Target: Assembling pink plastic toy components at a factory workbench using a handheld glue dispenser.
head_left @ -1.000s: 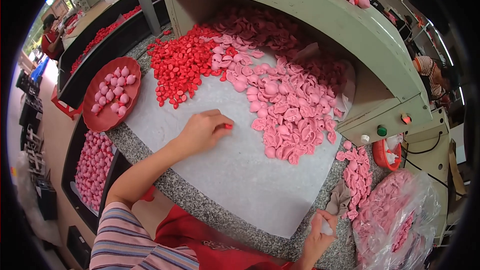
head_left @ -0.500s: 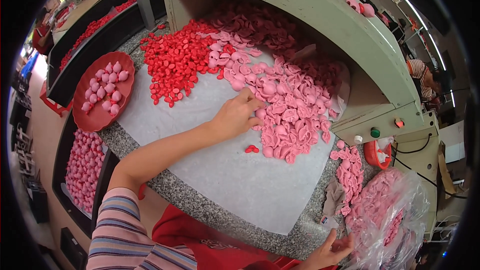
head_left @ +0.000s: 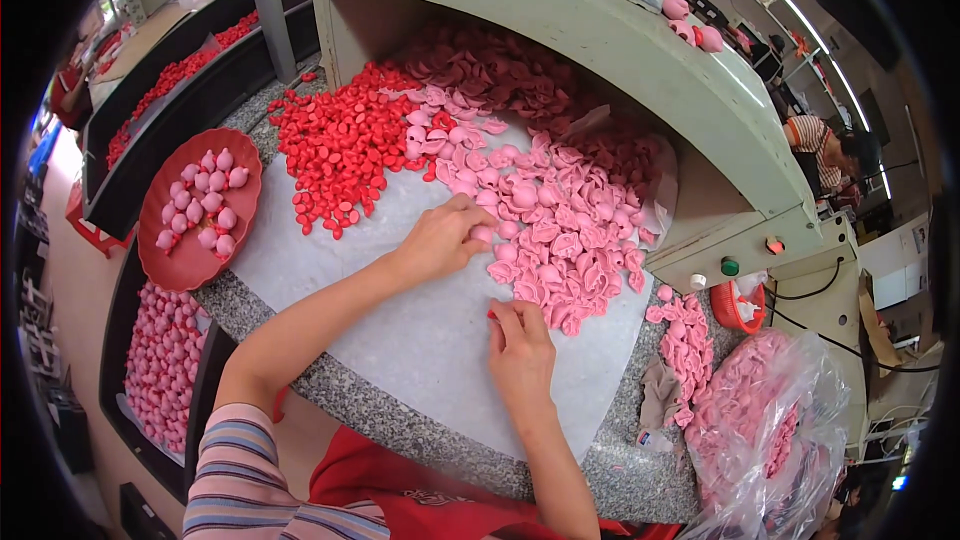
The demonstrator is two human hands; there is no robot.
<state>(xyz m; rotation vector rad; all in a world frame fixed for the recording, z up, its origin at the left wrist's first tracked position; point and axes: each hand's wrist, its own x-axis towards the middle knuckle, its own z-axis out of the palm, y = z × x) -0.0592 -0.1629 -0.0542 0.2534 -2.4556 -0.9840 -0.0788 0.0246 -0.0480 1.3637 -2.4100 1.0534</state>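
My left hand (head_left: 438, 242) reaches over the white sheet (head_left: 400, 340) at the left edge of a heap of soft pink hollow pieces (head_left: 565, 240). Its fingers are curled in on a small rounded pink piece (head_left: 483, 234). Nearer to me, my right hand (head_left: 523, 345) is closed in a pinch at the heap's front edge. A bit of a small red piece (head_left: 491, 314) shows at its fingertips. Behind my left hand spreads a pile of small glossy red pieces (head_left: 335, 140). Some pink pieces lie among the red where the piles meet.
A red scalloped bowl (head_left: 165, 265) of pink-and-red pieces stands left, above a black bin (head_left: 205, 410) of similar ones. A pale green machine housing (head_left: 560, 10) arches over the heaps. A clear plastic bag (head_left: 820, 420) of pink pieces and a small red basket (head_left: 722, 308) sit right.
My right hand has come from beside the plastic bag onto the sheet and pinched a red piece lying there. My left hand stays at the heap's edge. The whole view has shifted slightly.
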